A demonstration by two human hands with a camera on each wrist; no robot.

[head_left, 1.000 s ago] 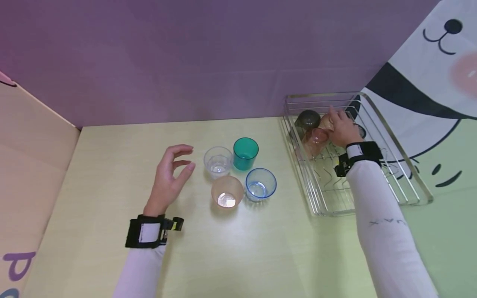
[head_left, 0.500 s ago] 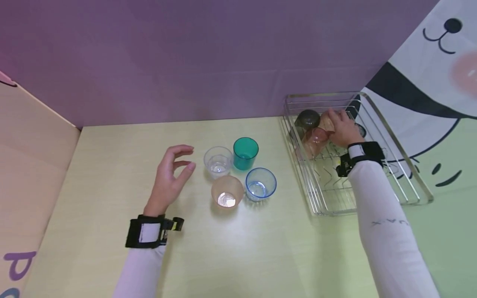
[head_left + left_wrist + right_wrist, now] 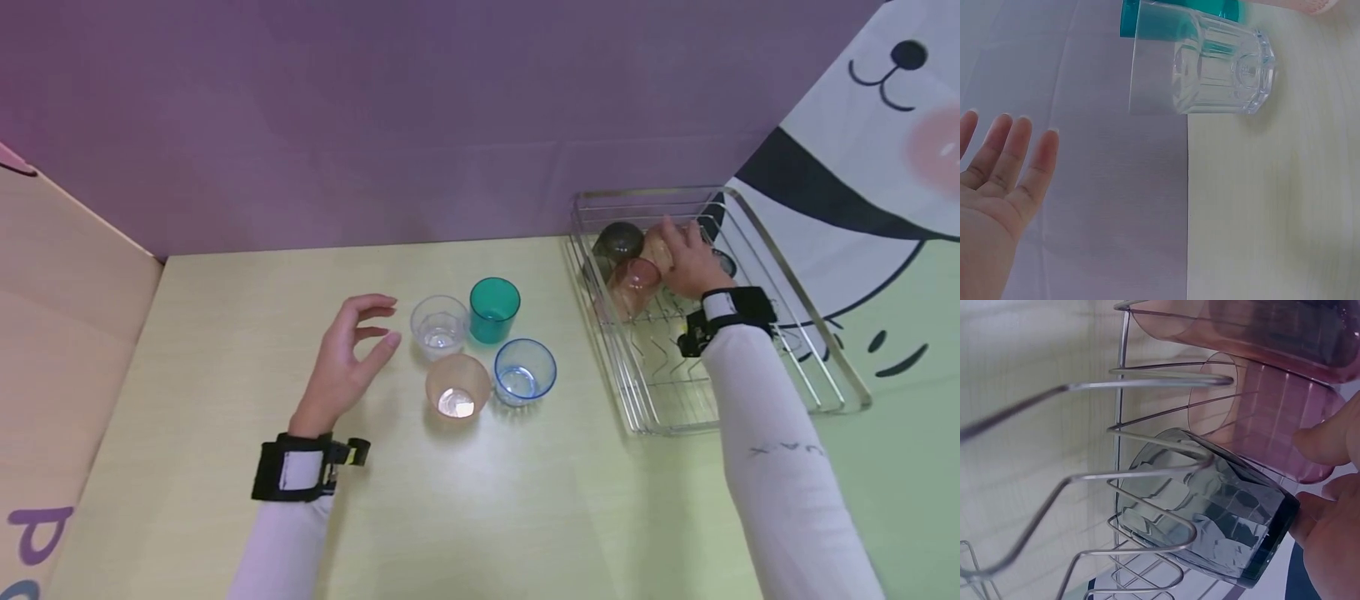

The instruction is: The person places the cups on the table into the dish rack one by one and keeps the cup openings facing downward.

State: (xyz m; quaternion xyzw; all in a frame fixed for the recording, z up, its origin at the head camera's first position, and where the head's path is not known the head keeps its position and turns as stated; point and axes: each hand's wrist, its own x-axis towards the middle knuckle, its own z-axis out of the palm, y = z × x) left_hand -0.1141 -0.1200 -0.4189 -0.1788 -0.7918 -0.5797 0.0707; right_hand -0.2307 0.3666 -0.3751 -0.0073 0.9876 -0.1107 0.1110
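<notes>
My right hand (image 3: 692,262) reaches into the wire dish rack (image 3: 630,392) and grips an upside-down pale pink glass (image 3: 1266,412), its thumb against the side near the base. Close by its fingers stands a faceted grey glass (image 3: 1210,506). A deeper pink glass (image 3: 633,287) and a dark glass (image 3: 621,242) sit to the left in the rack. My left hand (image 3: 341,358) hovers with relaxed fingers beside a clear glass (image 3: 438,325), holding nothing. Grouped with that glass on the table are a teal glass (image 3: 495,308), a peach glass (image 3: 457,383) and a blue-rimmed glass (image 3: 525,371).
The rack stands at the table's right, its bent wire prongs (image 3: 1160,472) rising beside the glasses. A purple wall panel (image 3: 375,125) closes off the back of the table (image 3: 480,517). Printed panels flank both sides.
My right hand has shifted very slightly right within the rack. My left hand has edged a little toward the clear glass. The glasses on the table stay where they were.
</notes>
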